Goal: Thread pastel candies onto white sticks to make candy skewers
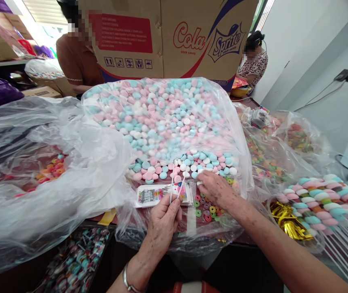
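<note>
- While the left hand (pixel 163 219) is pinching two thin white sticks (pixel 175 188) between thumb and fingers, their tips are pointing up toward the heap of pink, blue and white candy discs (pixel 162 122) lying in the big clear bag (pixel 241 134).
- The right hand (pixel 215 188) is resting palm down at the near edge of that heap, fingertips curled onto the discs; whether it is actually pinching one I cannot tell, since the fingers are hiding it.
- Just under both hands a flat printed packet (pixel 154 194) is lying, with small ring candies (pixel 206 205) scattered beside it on the plastic.
- Off to the right, finished sticks of stacked discs (pixel 323 199) are lying on a pile, next to gold twist ties (pixel 286 219).
- A cardboard box (pixel 174 36) is standing behind the bag, with two other people sitting beyond it.
- Judging from this, the sticks are being held loosely and near their lower ends, so one could be slipping or twisting when a disc is pushed on.
- Loose discs at the heap's edge could be rolling down onto the ring candies, because the bag's mouth is lying open and sloping toward the person.
</note>
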Motion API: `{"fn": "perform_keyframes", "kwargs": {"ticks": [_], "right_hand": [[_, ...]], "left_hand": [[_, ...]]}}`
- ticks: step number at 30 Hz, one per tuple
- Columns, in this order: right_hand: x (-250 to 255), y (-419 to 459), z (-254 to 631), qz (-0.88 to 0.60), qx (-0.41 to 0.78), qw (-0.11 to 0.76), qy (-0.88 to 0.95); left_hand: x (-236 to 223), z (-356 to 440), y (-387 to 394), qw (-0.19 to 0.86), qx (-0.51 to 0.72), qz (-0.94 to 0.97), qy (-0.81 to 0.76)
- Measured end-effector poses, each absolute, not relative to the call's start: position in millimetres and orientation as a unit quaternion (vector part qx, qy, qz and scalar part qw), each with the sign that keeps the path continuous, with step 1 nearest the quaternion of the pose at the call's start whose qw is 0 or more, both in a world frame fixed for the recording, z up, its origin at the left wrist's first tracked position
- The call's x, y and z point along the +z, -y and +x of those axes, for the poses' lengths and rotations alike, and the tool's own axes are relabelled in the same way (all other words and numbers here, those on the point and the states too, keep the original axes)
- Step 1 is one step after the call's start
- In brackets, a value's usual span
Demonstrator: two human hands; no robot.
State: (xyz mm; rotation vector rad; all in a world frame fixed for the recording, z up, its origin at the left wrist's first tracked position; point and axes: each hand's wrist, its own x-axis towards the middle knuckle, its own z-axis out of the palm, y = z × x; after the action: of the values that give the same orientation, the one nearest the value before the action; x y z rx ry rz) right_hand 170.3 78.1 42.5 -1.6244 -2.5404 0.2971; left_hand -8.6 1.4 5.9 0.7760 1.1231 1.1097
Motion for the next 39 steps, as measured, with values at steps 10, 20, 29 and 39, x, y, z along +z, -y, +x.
{"fn": "perform_keyframes", "kwargs": {"ticks": [10,20,29,39], "right_hand": [[59.1,-100.8,193.8,-0.591,0.150,0.287,0.739],[37.4,-94.9,197.9,-0.542,0.088,0.152,0.822],[37.0,-85.7,196.4,-0.570,0.041,0.007,0.821],[35.4,-88.6,197.6,-0.605,0.220,0.143,0.752]], "left_hand": [[9.1,-9.1,-0.1,0.628,0.478,0.358,-0.499],[7.9,-10.1,-1.2,0.626,0.477,0.375,-0.489],[5.0,-10.6,-0.1,0.617,0.469,0.394,-0.493],[-0.1,-12.3,1.4,0.606,0.466,0.413,-0.495]]}}
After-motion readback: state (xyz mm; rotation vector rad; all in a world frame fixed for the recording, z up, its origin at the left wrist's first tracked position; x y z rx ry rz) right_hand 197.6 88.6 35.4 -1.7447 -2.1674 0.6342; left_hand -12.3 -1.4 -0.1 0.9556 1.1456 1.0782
